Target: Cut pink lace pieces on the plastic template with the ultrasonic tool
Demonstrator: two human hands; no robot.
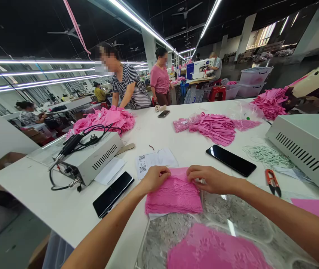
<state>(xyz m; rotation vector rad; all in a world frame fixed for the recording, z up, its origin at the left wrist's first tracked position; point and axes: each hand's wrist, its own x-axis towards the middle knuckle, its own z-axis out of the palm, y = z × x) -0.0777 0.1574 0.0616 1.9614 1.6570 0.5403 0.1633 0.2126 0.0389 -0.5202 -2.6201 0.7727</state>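
Note:
A folded piece of pink lace fabric [173, 196] lies on the white table [72, 209] right in front of me. My left hand [155, 178] pinches its far left corner, fingers curled closed. My right hand [209, 179] grips the far right edge of the same piece, fingers pressed together. Another pink lace piece [212, 248] lies nearer to me on a clear plastic sheet [232, 216].
Two black phones [113, 193] [230, 160], a grey control box with cables [92, 158], red thread snips [273, 182], paper labels [153, 160], and pink fabric piles [215, 127] [106, 119] lie on the table. A grey machine [307, 145] stands right. Other people [127, 87] work across the table.

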